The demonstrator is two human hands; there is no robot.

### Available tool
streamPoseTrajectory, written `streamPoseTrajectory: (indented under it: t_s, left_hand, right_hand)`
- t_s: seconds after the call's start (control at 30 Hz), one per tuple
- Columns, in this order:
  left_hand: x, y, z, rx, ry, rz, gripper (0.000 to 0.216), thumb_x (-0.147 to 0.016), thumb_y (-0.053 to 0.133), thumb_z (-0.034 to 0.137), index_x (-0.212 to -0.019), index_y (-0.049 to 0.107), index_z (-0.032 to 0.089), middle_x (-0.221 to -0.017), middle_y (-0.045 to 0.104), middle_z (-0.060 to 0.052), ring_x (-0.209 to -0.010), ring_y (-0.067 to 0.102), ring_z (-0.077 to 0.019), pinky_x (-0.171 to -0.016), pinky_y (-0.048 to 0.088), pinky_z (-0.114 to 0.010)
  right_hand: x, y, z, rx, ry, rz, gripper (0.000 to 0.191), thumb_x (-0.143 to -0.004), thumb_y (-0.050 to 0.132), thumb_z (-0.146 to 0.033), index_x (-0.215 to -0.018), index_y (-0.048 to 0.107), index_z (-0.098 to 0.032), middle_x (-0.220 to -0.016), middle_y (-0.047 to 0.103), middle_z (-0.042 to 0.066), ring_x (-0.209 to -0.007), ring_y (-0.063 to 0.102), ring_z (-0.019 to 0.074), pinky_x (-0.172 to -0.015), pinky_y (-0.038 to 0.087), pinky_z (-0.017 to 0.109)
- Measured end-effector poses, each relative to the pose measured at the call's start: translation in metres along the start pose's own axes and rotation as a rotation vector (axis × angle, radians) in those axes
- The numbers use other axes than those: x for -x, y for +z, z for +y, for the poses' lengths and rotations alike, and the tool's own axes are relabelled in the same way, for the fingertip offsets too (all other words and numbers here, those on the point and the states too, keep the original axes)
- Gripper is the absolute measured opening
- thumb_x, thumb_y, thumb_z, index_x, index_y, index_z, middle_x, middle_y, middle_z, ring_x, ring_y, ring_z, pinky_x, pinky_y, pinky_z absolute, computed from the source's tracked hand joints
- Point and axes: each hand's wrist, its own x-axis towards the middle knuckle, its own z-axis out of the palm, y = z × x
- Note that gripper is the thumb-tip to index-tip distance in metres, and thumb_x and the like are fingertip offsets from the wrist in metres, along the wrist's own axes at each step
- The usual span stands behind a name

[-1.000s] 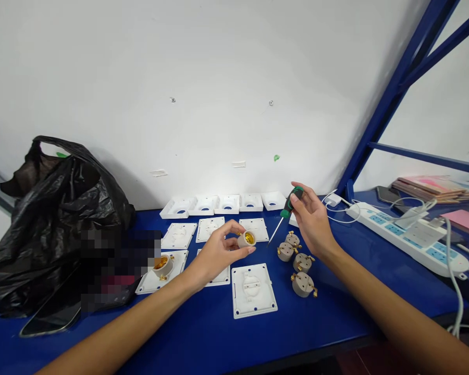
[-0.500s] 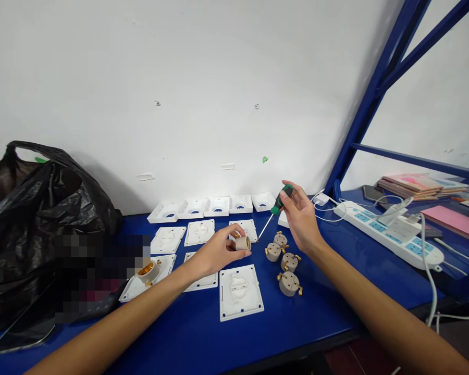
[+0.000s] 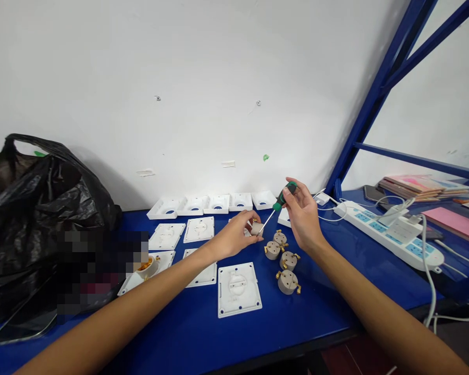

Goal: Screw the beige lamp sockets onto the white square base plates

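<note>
Between the fingers and thumb of my left hand [image 3: 236,234] is a beige lamp socket [image 3: 259,227]; my fingers cover part of it. My right hand [image 3: 303,213] grips a screwdriver [image 3: 285,196] by its green and black handle. Its shaft slants down to the left, and the tip is at the held socket; exact contact is too small to tell. Below my right hand stand several loose lamp sockets with brass terminals, the nearest one [image 3: 288,282] close to a square white plate [image 3: 239,289]. Another socket [image 3: 148,266] sits on a white plate at the left.
White square frames [image 3: 167,208] line the wall, with more white plates [image 3: 167,236] before them. A black plastic bag [image 3: 50,208] fills the left side. To the right lie a power strip [image 3: 391,234] with cables, a pink pad [image 3: 455,223] and a blue metal upright [image 3: 369,104].
My left hand has moved right and slightly up with the lamp socket, bringing it to the screwdriver's tip. The screwdriver in my right hand has shifted only slightly.
</note>
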Motion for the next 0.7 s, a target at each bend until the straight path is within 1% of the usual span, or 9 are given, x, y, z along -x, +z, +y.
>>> streamPoseTrajectory:
  t_s: [0.13,0.27,0.53,0.7]
  left_hand:
    - [-0.011,0.007,-0.006,-0.034,0.039,-0.019,0.033,-0.081,0.083,0.021,-0.103,0.059,0.022,-0.102,0.061,-0.002,-0.084,0.062,-0.0193,-0.077,0.051,-0.033]
    - [-0.017,0.011,-0.011,-0.073,0.074,-0.043,0.032,-0.081,0.082,0.018,-0.103,0.059,0.022,-0.1,0.06,-0.002,-0.086,0.061,-0.0204,-0.079,0.05,-0.034]
    - [-0.017,0.009,-0.007,-0.178,0.148,-0.147,0.027,-0.082,0.073,0.012,-0.105,0.061,0.022,-0.104,0.056,-0.003,-0.089,0.058,-0.0216,-0.084,0.049,-0.037]
    - [-0.02,0.006,-0.004,-0.221,0.183,-0.226,0.03,-0.083,0.07,0.013,-0.111,0.062,0.023,-0.11,0.06,-0.006,-0.095,0.062,-0.0248,-0.086,0.051,-0.039]
  right_hand:
    - [-0.003,-0.001,-0.002,-0.025,-0.029,0.039,0.042,-0.083,0.086,-0.044,-0.12,0.072,-0.029,-0.093,0.063,-0.002,-0.085,0.061,0.0132,-0.069,0.051,0.026]
    - [-0.007,-0.002,-0.006,-0.032,-0.045,0.072,0.045,-0.08,0.088,-0.045,-0.118,0.072,-0.029,-0.094,0.062,-0.001,-0.083,0.06,0.0131,-0.065,0.05,0.025]
    - [-0.006,-0.001,-0.005,-0.02,-0.046,0.082,0.046,-0.078,0.089,-0.047,-0.117,0.073,-0.029,-0.092,0.062,-0.001,-0.082,0.06,0.0132,-0.065,0.051,0.026]
    - [-0.006,-0.002,-0.006,0.029,-0.051,0.065,0.047,-0.081,0.086,-0.05,-0.12,0.071,-0.029,-0.095,0.061,-0.001,-0.084,0.061,0.015,-0.066,0.052,0.028]
